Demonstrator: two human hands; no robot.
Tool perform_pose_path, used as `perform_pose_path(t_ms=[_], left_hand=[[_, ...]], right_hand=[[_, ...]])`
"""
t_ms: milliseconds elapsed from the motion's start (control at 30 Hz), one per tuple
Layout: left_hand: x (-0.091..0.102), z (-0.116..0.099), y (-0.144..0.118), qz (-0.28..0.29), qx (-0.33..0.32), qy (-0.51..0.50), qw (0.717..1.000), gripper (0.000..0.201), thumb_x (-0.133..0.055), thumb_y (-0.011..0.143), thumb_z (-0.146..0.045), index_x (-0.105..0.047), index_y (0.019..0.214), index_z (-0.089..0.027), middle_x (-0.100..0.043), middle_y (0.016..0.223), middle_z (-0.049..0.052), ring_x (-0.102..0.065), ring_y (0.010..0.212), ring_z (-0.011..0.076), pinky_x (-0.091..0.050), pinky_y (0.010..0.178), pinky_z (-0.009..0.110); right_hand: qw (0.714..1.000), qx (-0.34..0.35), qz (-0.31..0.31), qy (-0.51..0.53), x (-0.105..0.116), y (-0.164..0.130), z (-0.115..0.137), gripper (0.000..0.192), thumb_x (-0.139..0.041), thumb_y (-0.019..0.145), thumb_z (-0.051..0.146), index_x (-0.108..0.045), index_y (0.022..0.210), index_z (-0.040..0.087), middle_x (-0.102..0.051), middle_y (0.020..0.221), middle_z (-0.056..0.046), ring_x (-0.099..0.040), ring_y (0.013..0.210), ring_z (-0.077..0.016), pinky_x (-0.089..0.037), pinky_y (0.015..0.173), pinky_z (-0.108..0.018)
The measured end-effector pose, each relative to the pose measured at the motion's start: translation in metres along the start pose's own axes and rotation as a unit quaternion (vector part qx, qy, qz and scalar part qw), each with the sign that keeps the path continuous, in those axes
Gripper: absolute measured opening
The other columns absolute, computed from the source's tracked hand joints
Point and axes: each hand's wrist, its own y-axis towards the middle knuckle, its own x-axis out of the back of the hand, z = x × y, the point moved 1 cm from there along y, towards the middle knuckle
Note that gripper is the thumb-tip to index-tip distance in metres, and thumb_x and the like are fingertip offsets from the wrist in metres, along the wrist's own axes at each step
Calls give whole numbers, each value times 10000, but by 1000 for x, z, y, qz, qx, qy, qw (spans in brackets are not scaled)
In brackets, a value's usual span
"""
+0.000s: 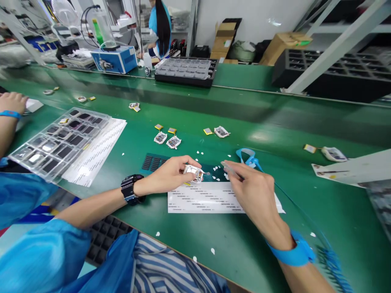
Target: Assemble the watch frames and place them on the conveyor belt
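Observation:
My left hand (175,173) grips a small white watch case (194,173) with a circuit board showing inside it. Its thumb presses on the case, and a bit of yellow shows below the fingers. Across from it, my right hand (252,187) pinches a slim grey tool (229,167), perhaps tweezers, mostly hidden by the fingers. Small white round stickers (216,178) lie scattered between the hands. Under both hands is a white printed sheet (195,201). A sheet of black adhesive pieces (152,162) lies beside my left wrist.
More watch cases (173,141) with yellow-edged batteries (172,130) lie along the green bench (137,134). A clear tray (65,138) of dark screens sits at left, near a co-worker's hand (14,102). A blue strap cord (299,211) trails at right. Black trays (186,81) stand behind.

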Motion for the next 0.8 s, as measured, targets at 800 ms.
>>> perform_pose_path(t_ms=[800], left_hand=[[-5,-6,-5,14,11,-50,999,260,-607,871,-314,-641,1065,-143,-606,675,-22,-448,525,74,-309,510,215]], right_hand=[[983,155,-56,80,7,-8,42,279,-599,897,12,-742,993,232,-789,938,-56,-760,798,-189,-610,667,-281]])
